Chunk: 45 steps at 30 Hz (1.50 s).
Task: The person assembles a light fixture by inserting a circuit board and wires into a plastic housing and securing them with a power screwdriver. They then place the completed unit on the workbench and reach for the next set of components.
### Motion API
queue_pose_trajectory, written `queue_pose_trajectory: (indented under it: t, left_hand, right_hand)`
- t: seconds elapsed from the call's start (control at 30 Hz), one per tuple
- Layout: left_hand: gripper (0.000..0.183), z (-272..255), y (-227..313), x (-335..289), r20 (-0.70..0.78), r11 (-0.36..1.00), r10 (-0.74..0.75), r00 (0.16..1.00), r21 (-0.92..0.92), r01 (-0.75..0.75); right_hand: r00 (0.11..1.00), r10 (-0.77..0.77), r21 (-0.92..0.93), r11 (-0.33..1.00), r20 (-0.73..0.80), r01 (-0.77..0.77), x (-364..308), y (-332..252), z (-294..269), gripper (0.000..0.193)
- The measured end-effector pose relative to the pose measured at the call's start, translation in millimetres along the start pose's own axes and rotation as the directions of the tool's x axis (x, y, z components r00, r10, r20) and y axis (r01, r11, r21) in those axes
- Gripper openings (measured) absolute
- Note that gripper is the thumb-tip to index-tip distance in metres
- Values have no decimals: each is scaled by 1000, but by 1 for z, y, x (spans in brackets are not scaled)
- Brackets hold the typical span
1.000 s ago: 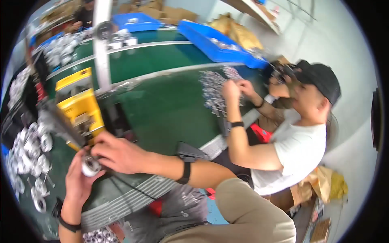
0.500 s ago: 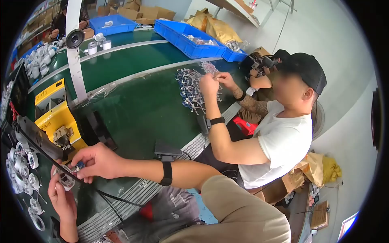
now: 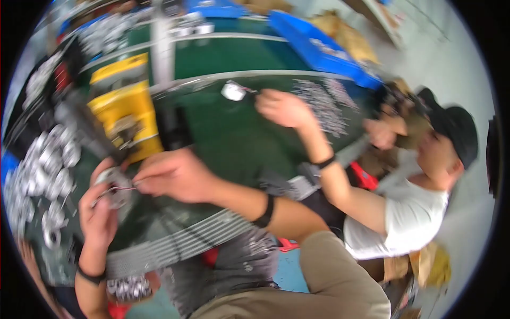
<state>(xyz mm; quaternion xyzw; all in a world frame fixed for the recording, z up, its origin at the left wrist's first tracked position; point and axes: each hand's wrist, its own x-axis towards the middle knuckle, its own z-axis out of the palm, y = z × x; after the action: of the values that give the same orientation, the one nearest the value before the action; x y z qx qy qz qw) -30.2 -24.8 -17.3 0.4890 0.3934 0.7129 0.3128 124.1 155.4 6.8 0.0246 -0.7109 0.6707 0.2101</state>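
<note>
The picture is blurred by motion. In my left hand [image 3: 97,210] is a round, whitish housing [image 3: 120,198], with the fingers curled round its rim. Thin red and white wires [image 3: 125,187] run out of it to the right. My right hand [image 3: 178,175] pinches their end between thumb and fingertips, just beside the housing. The housing's inner details are smeared.
A yellow bench machine [image 3: 130,109] stands beyond my hands. Many whitish round parts [image 3: 45,165] lie at the left. A co-worker's hand [image 3: 284,108] is near a white part with a wire [image 3: 234,91]. Several wired pieces [image 3: 321,103] and a blue bin [image 3: 313,48] lie farther right.
The view has turned left, so the scene sits farther right. My right hand now draws the wires out from the housing. The co-worker's arm has reached left, near a white part.
</note>
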Motion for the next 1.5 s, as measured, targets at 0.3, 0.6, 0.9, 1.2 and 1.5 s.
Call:
queue_pose_trajectory:
  t: [0.3, 0.6, 0.9, 1.2, 1.5]
  left_hand:
    - [48, 18, 6, -2, 168, 885, -149, 974, -417, 207]
    - [48, 26, 2, -4, 186, 894, -169, 968, -383, 230]
    - [61, 30, 4, -3, 77, 963, -267, 961, -17, 269]
    - [35, 10, 2, 7, -117, 834, -544, 831, 29, 550]
    - [36, 1, -6, 9, -141, 781, -600, 787, 108, 615]
  right_hand:
    - [993, 93, 249, 966, -74, -72, -6, 3, 26, 16]
    - [925, -367, -529, 806, -99, 264, -6, -5, 32, 19]
    - [987, -48, -191, 981, -154, 18, -5, 1, 33, 26]
    - [808, -554, -796, 573, -202, 194, 50, -2, 30, 50]
    - [701, -597, -268, 802, -389, 534, 103, -6, 40, 40]
